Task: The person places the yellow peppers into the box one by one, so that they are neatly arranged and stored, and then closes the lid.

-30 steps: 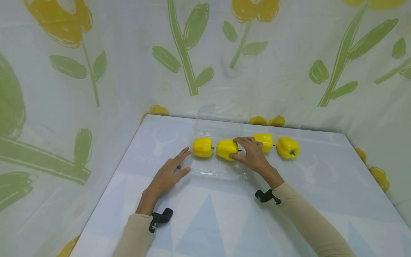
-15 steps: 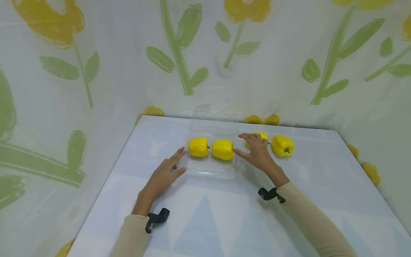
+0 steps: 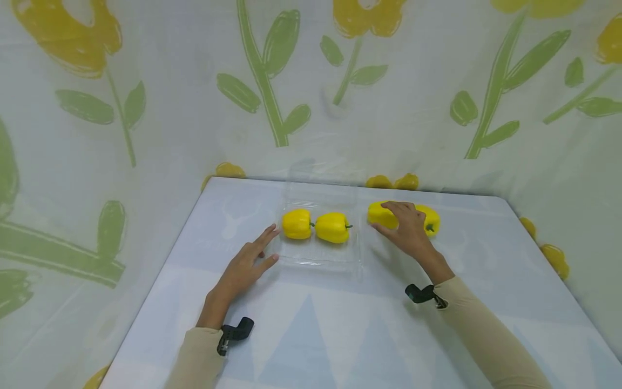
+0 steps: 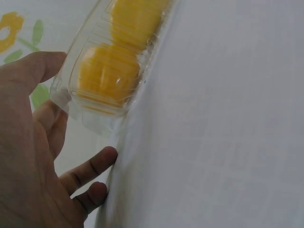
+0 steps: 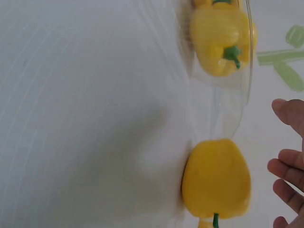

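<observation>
Two yellow bell peppers, a left one (image 3: 296, 224) and a right one (image 3: 332, 227), lie side by side in a clear plastic container (image 3: 318, 261). My left hand (image 3: 243, 266) is at the container's left side with its fingers extended; in the left wrist view, its thumb (image 4: 53, 64) touches the rim. To the container's right, my right hand (image 3: 409, 231) hovers over a third bell pepper (image 3: 378, 214), thumb and fingers spread and holding nothing. The right wrist view shows this pepper (image 5: 216, 178) apart from the fingers. Behind the hand, a fourth bell pepper (image 3: 430, 220) is partly hidden.
A see-through lid (image 3: 320, 190) stands at the container's back. The pale table (image 3: 311, 335) carries blue triangle prints and ends at a flower-patterned cloth wall (image 3: 389, 119). Each wrist wears a small black camera.
My right hand has let go of the right-hand pepper in the container and moved right, over the third pepper. My left hand stays at the container's left side.
</observation>
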Demonstrator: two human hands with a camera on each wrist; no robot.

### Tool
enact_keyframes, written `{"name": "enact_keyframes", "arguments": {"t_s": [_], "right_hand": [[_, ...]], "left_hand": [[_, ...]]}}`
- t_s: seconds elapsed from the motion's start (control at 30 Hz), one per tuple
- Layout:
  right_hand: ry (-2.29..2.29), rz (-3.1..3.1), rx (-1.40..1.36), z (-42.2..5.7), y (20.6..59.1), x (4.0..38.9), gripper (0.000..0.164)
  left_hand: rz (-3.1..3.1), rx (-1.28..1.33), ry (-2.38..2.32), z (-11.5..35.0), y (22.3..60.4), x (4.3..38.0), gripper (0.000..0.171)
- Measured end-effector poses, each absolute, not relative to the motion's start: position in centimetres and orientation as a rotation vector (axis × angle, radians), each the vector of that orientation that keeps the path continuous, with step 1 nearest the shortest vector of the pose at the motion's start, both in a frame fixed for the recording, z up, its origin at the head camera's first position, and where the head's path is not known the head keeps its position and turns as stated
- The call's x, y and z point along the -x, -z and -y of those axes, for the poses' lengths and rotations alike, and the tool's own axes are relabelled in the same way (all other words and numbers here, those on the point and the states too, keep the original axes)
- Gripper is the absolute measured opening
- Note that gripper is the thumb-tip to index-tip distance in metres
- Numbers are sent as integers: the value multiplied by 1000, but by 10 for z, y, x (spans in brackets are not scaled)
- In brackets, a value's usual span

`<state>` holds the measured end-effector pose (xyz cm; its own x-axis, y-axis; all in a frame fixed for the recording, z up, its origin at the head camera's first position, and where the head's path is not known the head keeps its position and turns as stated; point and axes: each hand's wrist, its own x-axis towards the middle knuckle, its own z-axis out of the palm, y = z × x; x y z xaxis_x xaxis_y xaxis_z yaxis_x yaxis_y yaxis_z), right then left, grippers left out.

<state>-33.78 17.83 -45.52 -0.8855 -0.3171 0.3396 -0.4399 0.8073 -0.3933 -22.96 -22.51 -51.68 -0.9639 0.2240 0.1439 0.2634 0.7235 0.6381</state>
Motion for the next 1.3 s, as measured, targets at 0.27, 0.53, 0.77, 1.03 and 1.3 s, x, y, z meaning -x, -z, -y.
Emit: {"name": "enact_keyframes", "arguments": {"t_s": [0.27,0.53,0.77,1.03,1.3], "right_hand": [[-619,2753,-509,-200,457,340,56],[-609,2763,-466,-219,453,340,56],[-594,2775,-407,-236,452,339,53],[-567,2770,-373,-249,456,340,55],[-499,2787,-318,-260,459,343,59]], "left_hand": [[2860,408,1101,226,517,230,63],[2843,431,1092,228,516,230,64],[2851,417,1111,226,517,231,63],[2849,406,1130,226,518,232,63],[2833,423,1118,225,518,231,63]]}}
